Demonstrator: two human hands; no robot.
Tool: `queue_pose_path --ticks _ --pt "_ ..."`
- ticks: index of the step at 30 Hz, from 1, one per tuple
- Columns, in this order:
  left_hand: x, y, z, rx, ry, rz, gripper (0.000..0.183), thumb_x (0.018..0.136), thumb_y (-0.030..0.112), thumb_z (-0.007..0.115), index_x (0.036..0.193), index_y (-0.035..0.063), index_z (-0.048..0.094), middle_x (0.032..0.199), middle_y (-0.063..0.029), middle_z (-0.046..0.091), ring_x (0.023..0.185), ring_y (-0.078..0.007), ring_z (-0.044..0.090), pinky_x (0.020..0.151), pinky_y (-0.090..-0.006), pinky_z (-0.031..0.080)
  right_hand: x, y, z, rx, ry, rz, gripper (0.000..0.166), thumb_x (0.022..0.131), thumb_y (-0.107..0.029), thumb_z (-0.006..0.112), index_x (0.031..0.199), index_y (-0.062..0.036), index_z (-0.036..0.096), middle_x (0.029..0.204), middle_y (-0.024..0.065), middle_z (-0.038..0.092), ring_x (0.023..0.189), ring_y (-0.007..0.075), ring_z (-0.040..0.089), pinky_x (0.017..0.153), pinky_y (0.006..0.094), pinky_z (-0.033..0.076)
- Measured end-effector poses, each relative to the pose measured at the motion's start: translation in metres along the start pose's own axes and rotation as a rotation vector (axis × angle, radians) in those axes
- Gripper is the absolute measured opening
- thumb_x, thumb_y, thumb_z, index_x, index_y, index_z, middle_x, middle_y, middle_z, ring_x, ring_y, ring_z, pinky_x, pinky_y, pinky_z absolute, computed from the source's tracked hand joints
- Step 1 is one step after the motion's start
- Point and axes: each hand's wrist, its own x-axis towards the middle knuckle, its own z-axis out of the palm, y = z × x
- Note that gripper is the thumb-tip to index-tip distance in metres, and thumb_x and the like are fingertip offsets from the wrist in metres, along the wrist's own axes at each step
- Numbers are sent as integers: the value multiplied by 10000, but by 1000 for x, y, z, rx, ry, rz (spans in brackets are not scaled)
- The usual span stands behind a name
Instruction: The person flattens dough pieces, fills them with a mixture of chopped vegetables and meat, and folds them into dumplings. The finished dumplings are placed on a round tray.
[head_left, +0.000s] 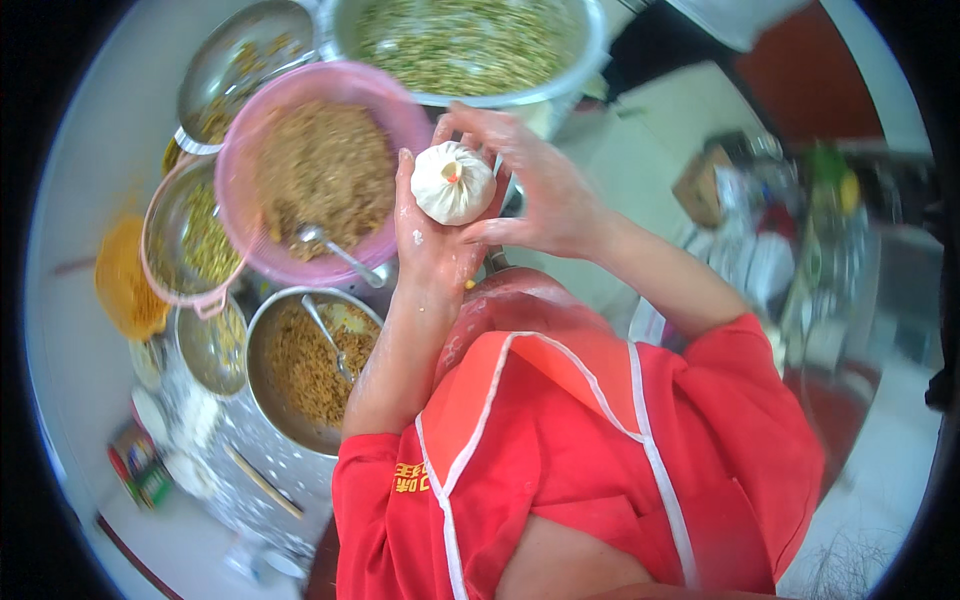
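A white pleated dough bun (455, 187) lies in my left hand (431, 251), on the palm and fingers. Its folds gather at a small opening on top, where yellowish filling and an orange-red bit show. My right hand (551, 195) curves around the bun's right side, fingers spread and thumb apart from them, gripping nothing that I can see. Flour dusts both hands. Just left of them is a pink plastic basin (231, 142) of pale brown filling (322, 176), with a metal spoon (341, 255) in it.
A large metal basin (592, 37) of chopped green filling stands at the top. Leftward are a steel bowl (262, 431) of brown filling, a pink-rimmed colander (150, 247), and an orange basket (120, 277). A rolling pin (262, 482) lies on the floured table (225, 510).
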Motion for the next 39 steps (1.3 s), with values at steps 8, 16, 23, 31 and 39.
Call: queue_pose_path --ticks 8,16,23,31,39 --pt "-12 -122 -3 427 -140 -478 634 937 518 374 1374 58 371 1390 -124 433 1256 -276 430 1064 -415 340 -146 -5 -37 -214 331 73 964 610 -280 801 1412 -119 290 1161 98 541 1028 331 539 868 444 441" --pt "-24 -265 -33 545 -70 -936 563 923 437 450 1361 92 374 1371 -122 424 1244 -256 419 996 -437 380 -320 -37 -90 -400 318 445 772 624 -283 763 1319 -182 441 1040 136 558 969 353 577 783 464 464" --pt "-47 -408 -59 813 -194 -1466 729 898 569 440 1444 125 251 1461 -166 296 1300 -312 357 1087 -501 273 -542 -59 -104 395 970 760 485 671 -204 766 1117 -120 596 980 85 626 880 200 615 752 327 502" --pt "-34 -450 -78 812 -23 -1365 601 936 475 448 1397 102 354 1368 -140 440 1210 -279 467 1055 -463 343 -794 -83 -84 -80 1527 1539 517 692 -262 767 1139 -98 565 1019 128 624 933 227 606 816 329 488" --pt "-29 -461 -81 827 18 -1293 523 946 430 459 1335 81 431 1297 -119 512 1171 -250 499 1036 -441 366 -867 -27 -81 -605 1297 1933 660 698 -349 738 1256 -114 477 1196 165 516 1132 322 508 936 404 436"
